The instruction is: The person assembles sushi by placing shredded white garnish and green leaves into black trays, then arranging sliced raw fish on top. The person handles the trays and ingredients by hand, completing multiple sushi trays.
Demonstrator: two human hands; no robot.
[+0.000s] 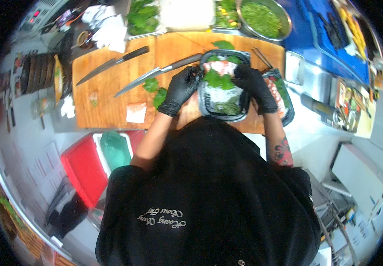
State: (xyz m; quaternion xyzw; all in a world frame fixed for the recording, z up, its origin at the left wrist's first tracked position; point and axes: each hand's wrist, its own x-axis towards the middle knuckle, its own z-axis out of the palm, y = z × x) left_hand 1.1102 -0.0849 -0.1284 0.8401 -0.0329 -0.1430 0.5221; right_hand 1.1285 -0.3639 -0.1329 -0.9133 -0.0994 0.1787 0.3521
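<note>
Between my hands on the wooden board sits a black plastic tray. In it are pale pink-and-white slices, jagged green leaves, white shreds and a dark green stringy clump. My left hand, in a black glove, is at the tray's left edge with fingers curled together; whatever they may hold cannot be made out. My right hand, gloved too, reaches over the right edge, its bent fingers closed at the edge of a leaf. A second tray with pink slices lies partly behind my right wrist.
Two knives lie left on the cutting board, near a pale block and loose leaves. Tweezers rest at right. Behind stand a leaf tray and a steel bowl. A red cooler is below left.
</note>
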